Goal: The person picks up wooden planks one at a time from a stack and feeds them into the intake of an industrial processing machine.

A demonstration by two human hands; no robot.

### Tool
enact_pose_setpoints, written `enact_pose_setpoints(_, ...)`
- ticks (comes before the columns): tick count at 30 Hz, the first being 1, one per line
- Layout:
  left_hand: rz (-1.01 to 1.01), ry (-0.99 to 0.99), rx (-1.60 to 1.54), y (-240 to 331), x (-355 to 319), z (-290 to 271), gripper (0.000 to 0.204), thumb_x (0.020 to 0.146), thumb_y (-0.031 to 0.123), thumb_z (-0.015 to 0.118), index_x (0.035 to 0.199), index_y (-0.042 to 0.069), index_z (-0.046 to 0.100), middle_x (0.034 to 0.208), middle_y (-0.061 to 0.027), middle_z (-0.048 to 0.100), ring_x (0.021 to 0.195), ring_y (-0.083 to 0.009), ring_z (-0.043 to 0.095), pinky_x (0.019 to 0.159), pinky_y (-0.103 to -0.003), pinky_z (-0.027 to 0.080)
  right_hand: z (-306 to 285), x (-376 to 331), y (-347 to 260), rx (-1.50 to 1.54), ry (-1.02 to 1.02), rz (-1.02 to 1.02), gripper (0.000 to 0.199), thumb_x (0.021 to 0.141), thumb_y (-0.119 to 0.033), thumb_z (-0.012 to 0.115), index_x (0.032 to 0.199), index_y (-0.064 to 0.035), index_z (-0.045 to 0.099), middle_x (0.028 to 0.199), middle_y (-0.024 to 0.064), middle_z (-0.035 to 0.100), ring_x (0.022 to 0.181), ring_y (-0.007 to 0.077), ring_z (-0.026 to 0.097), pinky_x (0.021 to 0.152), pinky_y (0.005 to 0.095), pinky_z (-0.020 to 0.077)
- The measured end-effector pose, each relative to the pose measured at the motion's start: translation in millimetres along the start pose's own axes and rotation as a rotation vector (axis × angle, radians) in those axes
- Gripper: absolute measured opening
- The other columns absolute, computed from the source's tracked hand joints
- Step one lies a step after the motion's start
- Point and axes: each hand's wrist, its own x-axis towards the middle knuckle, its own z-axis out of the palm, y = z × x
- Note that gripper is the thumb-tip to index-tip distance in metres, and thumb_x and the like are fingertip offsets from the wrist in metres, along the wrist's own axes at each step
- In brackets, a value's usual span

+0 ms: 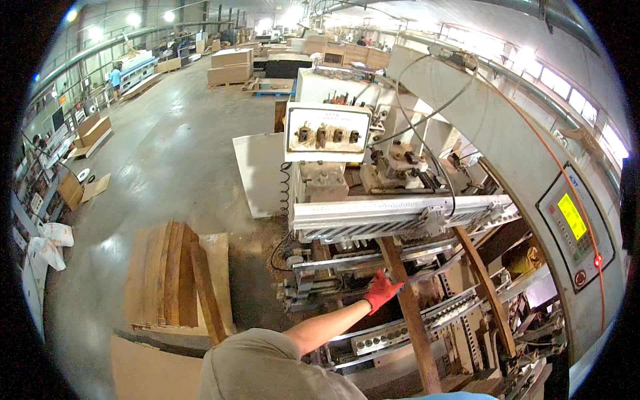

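Note:
My left hand (383, 292), in a red glove with a dark palm side, reaches forward over the machine. Its fingers look spread, and their tips lie at the left edge of a long brown wooden board (415, 327). The board runs lengthwise from under the machine's metal beam (373, 212) toward me, lying across the rails. A second narrow wooden board (487, 293) lies on the machine further right. My right hand is out of view.
A stack of brown boards (157, 273) stands on the floor at left, one plank leaning on it. A switch box (328, 132) rises above the beam. At right is a control panel (575, 227) with a lit screen. Cardboard stacks (231, 67) stand farther back.

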Motion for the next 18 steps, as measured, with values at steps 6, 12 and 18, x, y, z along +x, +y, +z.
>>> enact_pose_setpoints(6, 0.922, 0.371, -0.278, 183.5, -164.5, -216.6, 0.093, 0.073, 0.023, 0.081, 0.141, -0.003, 0.024, 0.14, -0.0211, 0.038, 0.132, -0.0297, 0.037, 0.111, -0.039, 0.026, 27.4, 18.3, 30.5, 0.085, -0.024, 0.137, 0.035, 0.083, -0.042, 0.057, 0.092, -0.0087, 0.066, 0.096, 0.0097, 0.069, 0.082, 0.0243, 0.06, 0.074, 0.0455, 0.0498)
enact_pose_setpoints(12, 1.562, 0.218, -0.588, 270.0, -268.5, -292.0, 0.088, 0.074, 0.02, 0.079, 0.141, -0.001, 0.025, 0.138, -0.0182, 0.04, 0.129, -0.0269, 0.038, 0.109, -0.037, 0.028, 114.5, 64.0, 93.4, 0.372, -0.076, 0.6, 0.042, 0.083, -0.046, 0.06, 0.105, -0.0104, 0.063, 0.101, 0.0093, 0.069, 0.084, 0.0244, 0.062, 0.076, 0.0444, 0.0505)
enact_pose_setpoints(18, 1.625, 0.06, -0.791, 269.3, -274.6, -288.2, 0.082, 0.076, 0.017, 0.076, 0.141, 0.0, 0.027, 0.136, -0.0153, 0.042, 0.125, -0.0242, 0.04, 0.107, -0.036, 0.029, -0.9, -0.7, 19.2, 0.096, 0.052, -0.082, 0.039, 0.075, -0.019, 0.065, 0.107, -0.0049, 0.051, 0.089, 0.0166, 0.063, 0.089, 0.0347, 0.061, 0.072, 0.0442, 0.0493)
